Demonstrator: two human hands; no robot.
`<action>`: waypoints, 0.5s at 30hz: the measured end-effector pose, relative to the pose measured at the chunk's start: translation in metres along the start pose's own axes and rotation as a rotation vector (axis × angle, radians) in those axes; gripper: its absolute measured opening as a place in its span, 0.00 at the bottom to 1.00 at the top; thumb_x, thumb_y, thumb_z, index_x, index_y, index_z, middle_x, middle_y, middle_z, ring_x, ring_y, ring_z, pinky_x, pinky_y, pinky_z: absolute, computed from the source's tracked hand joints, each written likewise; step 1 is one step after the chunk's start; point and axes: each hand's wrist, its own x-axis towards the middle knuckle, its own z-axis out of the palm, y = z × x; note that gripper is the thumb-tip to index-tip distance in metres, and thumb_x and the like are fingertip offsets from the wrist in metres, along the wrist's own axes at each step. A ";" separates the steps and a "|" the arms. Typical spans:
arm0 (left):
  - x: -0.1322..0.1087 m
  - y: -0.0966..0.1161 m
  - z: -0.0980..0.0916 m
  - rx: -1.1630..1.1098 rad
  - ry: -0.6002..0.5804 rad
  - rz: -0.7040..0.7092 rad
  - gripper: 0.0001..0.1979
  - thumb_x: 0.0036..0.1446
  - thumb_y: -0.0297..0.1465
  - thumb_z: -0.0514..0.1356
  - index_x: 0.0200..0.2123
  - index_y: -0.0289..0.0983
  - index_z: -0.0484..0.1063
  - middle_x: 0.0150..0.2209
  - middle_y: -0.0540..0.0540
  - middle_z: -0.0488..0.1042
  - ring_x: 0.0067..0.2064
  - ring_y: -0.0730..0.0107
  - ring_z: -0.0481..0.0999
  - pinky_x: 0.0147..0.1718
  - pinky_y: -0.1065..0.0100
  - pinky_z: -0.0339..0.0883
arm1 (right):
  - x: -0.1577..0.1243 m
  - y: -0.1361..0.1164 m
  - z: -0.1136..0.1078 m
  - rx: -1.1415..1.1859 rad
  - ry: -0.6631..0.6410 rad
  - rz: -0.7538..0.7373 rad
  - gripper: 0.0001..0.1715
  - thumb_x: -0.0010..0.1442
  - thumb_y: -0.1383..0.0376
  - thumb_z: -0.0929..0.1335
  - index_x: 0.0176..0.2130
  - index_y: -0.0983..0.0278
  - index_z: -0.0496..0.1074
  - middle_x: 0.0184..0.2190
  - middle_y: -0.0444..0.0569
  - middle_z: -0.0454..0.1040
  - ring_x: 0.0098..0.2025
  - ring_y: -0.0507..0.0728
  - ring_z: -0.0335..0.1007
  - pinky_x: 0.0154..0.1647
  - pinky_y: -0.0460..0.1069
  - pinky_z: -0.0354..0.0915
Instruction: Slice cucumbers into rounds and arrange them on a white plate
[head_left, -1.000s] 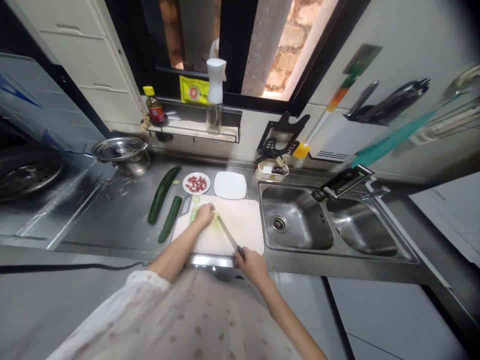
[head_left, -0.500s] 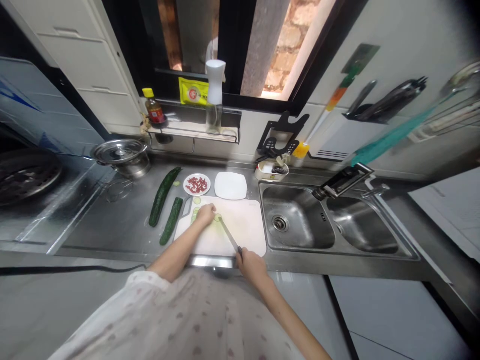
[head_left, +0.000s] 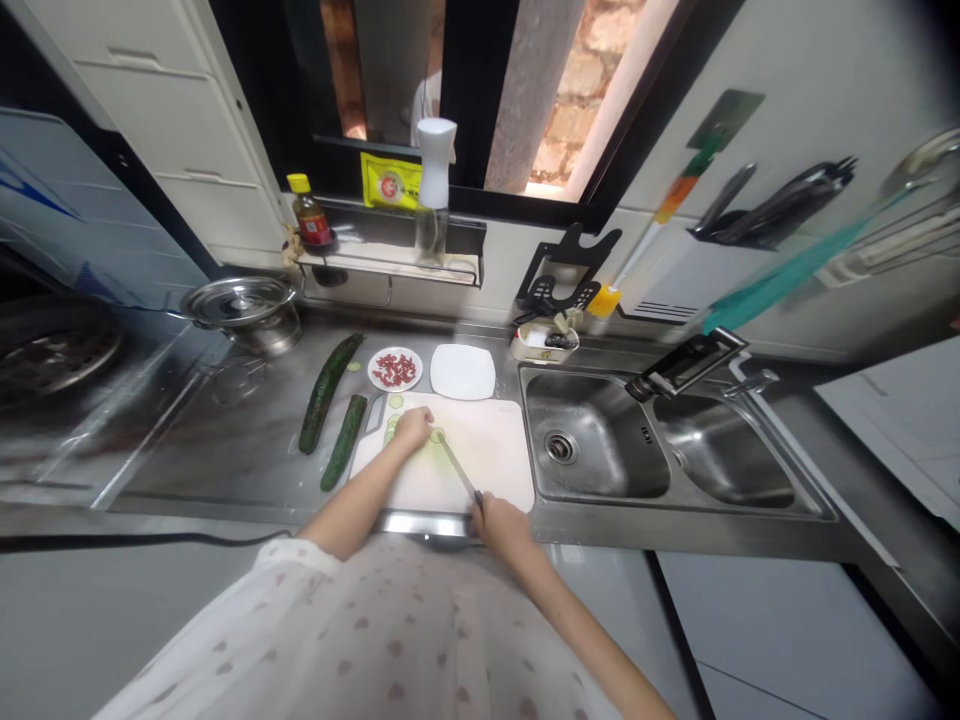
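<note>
Green cucumber stub [head_left: 436,435] sits far-left on the white plastic cutting board [head_left: 491,450], pinned under your curled left hand [head_left: 412,428]; your right hand [head_left: 501,522] is wrapped round the slim steel knife [head_left: 457,468]. Best tuck fingertips back, blade upright

Nothing here can be read. The yellow packet [head_left: 388,181] on the window ledge, upper middle of the frame, bears a round red emblem whose print is too small to make out. The sauce bottle [head_left: 308,213] left of it carries a red label, likewise illegible.
</note>
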 end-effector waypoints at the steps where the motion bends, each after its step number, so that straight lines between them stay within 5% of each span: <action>1: 0.000 0.000 0.000 0.000 -0.002 -0.001 0.12 0.51 0.23 0.59 0.39 0.39 0.74 0.42 0.44 0.78 0.46 0.64 0.75 0.42 0.70 0.64 | 0.001 0.001 0.001 0.000 0.002 -0.005 0.21 0.67 0.59 0.56 0.49 0.67 0.70 0.42 0.60 0.77 0.46 0.62 0.74 0.42 0.52 0.64; 15: 0.000 0.001 -0.002 0.005 -0.019 -0.017 0.10 0.50 0.27 0.61 0.39 0.39 0.74 0.42 0.44 0.77 0.45 0.64 0.75 0.42 0.70 0.64 | 0.010 0.000 -0.003 0.018 0.015 -0.028 0.22 0.66 0.59 0.56 0.48 0.67 0.71 0.42 0.60 0.77 0.46 0.61 0.74 0.41 0.51 0.64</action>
